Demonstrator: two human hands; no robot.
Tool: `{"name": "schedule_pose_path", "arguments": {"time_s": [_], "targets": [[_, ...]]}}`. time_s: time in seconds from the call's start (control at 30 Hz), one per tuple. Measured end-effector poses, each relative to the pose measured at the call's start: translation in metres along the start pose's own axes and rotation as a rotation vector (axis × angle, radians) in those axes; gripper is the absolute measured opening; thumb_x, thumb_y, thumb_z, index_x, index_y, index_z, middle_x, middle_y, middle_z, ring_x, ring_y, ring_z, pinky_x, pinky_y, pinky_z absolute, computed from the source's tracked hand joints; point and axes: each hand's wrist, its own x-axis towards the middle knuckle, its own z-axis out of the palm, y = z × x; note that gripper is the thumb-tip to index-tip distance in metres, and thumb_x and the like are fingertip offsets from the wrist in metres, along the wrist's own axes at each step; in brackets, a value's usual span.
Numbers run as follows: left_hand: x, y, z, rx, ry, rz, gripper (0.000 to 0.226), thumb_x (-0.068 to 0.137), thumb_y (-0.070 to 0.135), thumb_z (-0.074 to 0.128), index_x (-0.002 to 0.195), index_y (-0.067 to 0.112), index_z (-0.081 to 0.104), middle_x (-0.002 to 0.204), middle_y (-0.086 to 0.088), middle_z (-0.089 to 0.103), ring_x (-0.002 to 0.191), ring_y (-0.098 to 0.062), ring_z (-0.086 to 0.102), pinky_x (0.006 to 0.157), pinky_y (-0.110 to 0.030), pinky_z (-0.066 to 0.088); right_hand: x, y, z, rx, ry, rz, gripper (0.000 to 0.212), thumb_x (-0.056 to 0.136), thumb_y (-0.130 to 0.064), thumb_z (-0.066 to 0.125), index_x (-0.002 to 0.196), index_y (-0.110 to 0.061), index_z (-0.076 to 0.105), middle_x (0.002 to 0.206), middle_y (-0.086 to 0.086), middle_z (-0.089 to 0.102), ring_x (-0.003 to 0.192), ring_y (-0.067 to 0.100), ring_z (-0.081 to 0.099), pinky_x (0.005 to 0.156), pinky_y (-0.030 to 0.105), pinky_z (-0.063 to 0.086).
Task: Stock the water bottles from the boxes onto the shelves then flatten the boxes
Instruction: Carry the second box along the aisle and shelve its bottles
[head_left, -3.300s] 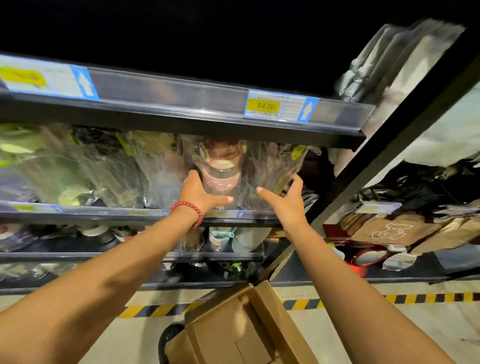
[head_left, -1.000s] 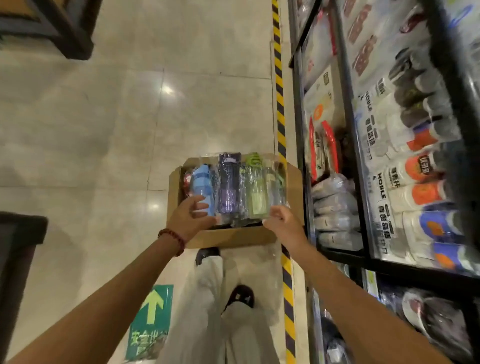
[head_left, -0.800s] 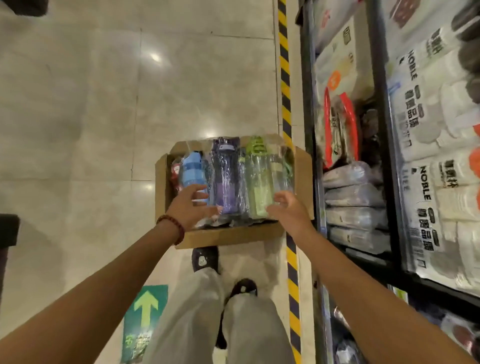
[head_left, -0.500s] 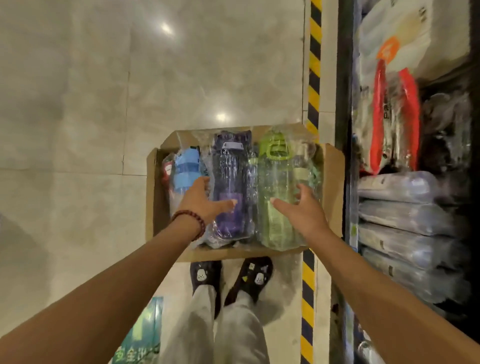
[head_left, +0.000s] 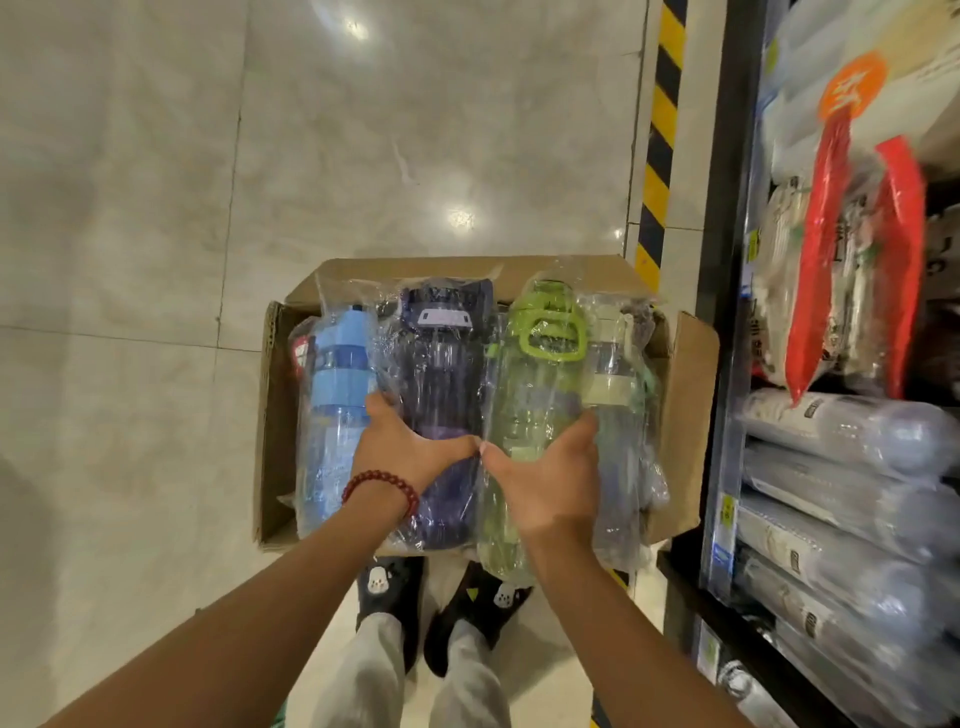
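Observation:
An open cardboard box stands on the floor below me, holding plastic-wrapped water bottles laid side by side. From the left they are a blue bottle, a dark purple bottle, a green bottle with a loop handle and a pale one. My left hand, with a red bead bracelet, grips the purple bottle around its middle. My right hand grips the green bottle, thumb near my left thumb.
A dark shelf rack runs along the right, packed with wrapped bottles and red-handled goods. Yellow-black hazard tape marks the floor beside it. My feet stand just behind the box. Pale tiled floor spreads left.
I turned from the shelf down to the box on the floor. Both hands reached in and closed around the purple and green bottles; the view has come closer.

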Motion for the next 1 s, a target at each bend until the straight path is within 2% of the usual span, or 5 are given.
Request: {"name": "schedule_pose_path", "arguments": {"time_s": [0.2,0.53,0.73,0.87,1.0], "targets": [[-0.01,-0.001,-0.024,0.015,-0.123,-0.023,0.106,0.054,0.048,0.085,0.137,0.005,0.035,0.135,-0.012,0.049,0.117,-0.028,0.051,0.099,-0.038,0.043,-0.013,-0.001,-0.026,0.192,-0.117,0.082,0.094,0.076,-0.038,0.073,0.145,-0.014,0.014,0.142,0.008,0.04,0.124,0.028,0.046,0.084,0.028,0.036],[-0.083,0.008,-0.103,-0.079,-0.057,0.171,0.112,0.042,0.045,0.09,0.136,0.012,0.038,0.132,-0.006,0.052,0.119,-0.025,0.051,0.103,-0.041,0.041,-0.109,-0.008,-0.056,0.456,-0.014,0.061,0.096,0.073,-0.029,0.078,0.147,-0.019,0.018,0.147,0.006,0.036,0.134,0.023,0.036,0.097,0.027,0.033],[-0.147,0.059,-0.186,-0.158,-0.041,0.449,0.088,0.02,0.055,0.078,0.1,0.027,0.051,0.101,0.001,0.062,0.09,-0.016,0.062,0.081,-0.035,0.052,-0.188,-0.045,-0.116,0.66,0.08,-0.074,0.11,0.065,-0.037,0.081,0.151,-0.02,0.014,0.151,0.005,0.031,0.137,0.022,0.032,0.104,0.031,0.031],[-0.204,0.095,-0.239,-0.097,-0.122,0.646,0.099,0.025,0.06,0.085,0.105,0.011,0.057,0.097,-0.007,0.068,0.088,-0.021,0.067,0.079,-0.046,0.055,-0.251,-0.074,-0.167,0.821,0.196,-0.204,0.121,0.047,-0.048,0.084,0.149,-0.022,0.024,0.146,-0.001,0.039,0.133,0.018,0.038,0.101,0.029,0.039],[-0.283,0.136,-0.28,-0.1,-0.155,0.885,0.098,0.021,0.057,0.077,0.107,0.018,0.049,0.094,0.01,0.062,0.083,0.0,0.06,0.067,-0.015,0.046,-0.308,-0.092,-0.224,0.921,0.275,-0.321,0.13,0.035,-0.068,0.083,0.145,-0.033,0.025,0.145,-0.001,0.044,0.135,0.022,0.041,0.109,0.047,0.037]]}}
